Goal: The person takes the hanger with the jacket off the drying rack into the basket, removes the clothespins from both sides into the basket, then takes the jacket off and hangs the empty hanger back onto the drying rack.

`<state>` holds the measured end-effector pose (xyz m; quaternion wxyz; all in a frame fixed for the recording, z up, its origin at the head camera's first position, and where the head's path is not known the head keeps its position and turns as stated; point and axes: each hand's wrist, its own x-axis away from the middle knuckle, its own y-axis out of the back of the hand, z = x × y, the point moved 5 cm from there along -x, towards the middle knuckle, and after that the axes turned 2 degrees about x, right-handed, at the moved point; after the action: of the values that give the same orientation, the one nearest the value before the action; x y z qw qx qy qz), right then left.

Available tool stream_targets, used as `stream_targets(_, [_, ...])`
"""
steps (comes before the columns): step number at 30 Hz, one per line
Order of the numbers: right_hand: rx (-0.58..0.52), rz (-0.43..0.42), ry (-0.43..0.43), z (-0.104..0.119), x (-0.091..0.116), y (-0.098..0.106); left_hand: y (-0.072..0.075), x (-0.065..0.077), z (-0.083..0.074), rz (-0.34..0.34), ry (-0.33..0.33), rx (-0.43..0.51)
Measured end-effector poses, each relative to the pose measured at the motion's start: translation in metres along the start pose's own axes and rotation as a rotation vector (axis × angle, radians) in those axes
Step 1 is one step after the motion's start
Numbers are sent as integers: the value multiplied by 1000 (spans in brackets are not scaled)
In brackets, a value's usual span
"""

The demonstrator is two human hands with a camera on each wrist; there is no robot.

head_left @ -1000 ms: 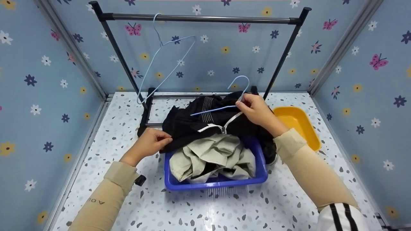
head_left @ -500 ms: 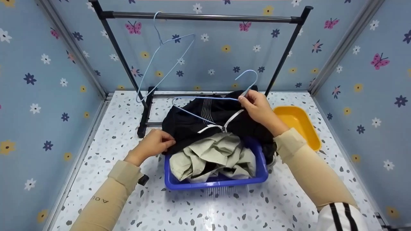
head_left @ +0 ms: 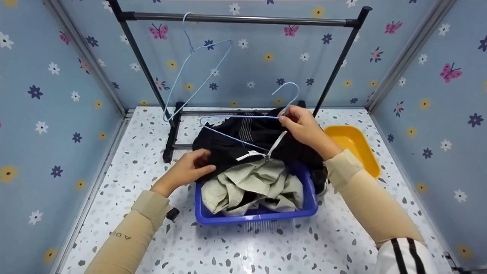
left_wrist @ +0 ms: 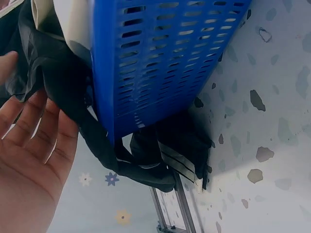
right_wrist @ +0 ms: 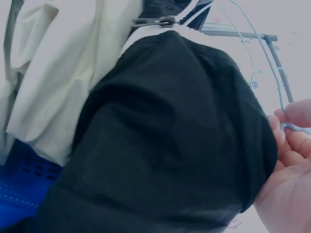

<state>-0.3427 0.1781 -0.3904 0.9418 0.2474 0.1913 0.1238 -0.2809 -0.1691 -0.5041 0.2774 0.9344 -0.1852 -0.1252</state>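
Note:
Pinched at the neck by my right hand (head_left: 306, 131) is a light blue wire clothes hanger (head_left: 243, 116), its hook up and its lower wire slanting down toward the collar of a black zip jacket (head_left: 224, 150). This jacket, with its white zipper, drapes over the back of a blue basket (head_left: 255, 219). My left hand (head_left: 180, 173) is at the jacket's left edge, thumb and fingers apart. In the left wrist view its straight fingers touch the black cloth from beneath. A pale green garment (head_left: 255, 180) lies crumpled in the basket. In the right wrist view the jacket (right_wrist: 170, 126) covers much of the scene.
Behind the basket stands a black clothes rack (head_left: 243, 18), with another light blue hanger (head_left: 192, 50) hooked at its left. A yellow tray (head_left: 352, 146) is on the speckled floor at the right. Flowered walls enclose three sides.
My right hand has lifted and turned the hanger, so its wire frame now shows over the jacket. My left thumb and fingers, closed at the jacket edge earlier, have spread and moved slightly right.

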Motion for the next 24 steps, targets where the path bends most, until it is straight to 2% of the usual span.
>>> stream_targets(6, [0,11,52,11,-8,-5,-3,1,-1,0,-62,-41])
stream_targets(12, [-9,-1,118,22,-15,-11,-1,1,-4,-51,-145,-63])
stream_targets(19, [-39,26,142,36,-22,-18,-2,2,-4,-58,-194,-70])
stream_targets(24, [12,27,157,44,-27,-21,-4,3,-4,-43,-211,-75])
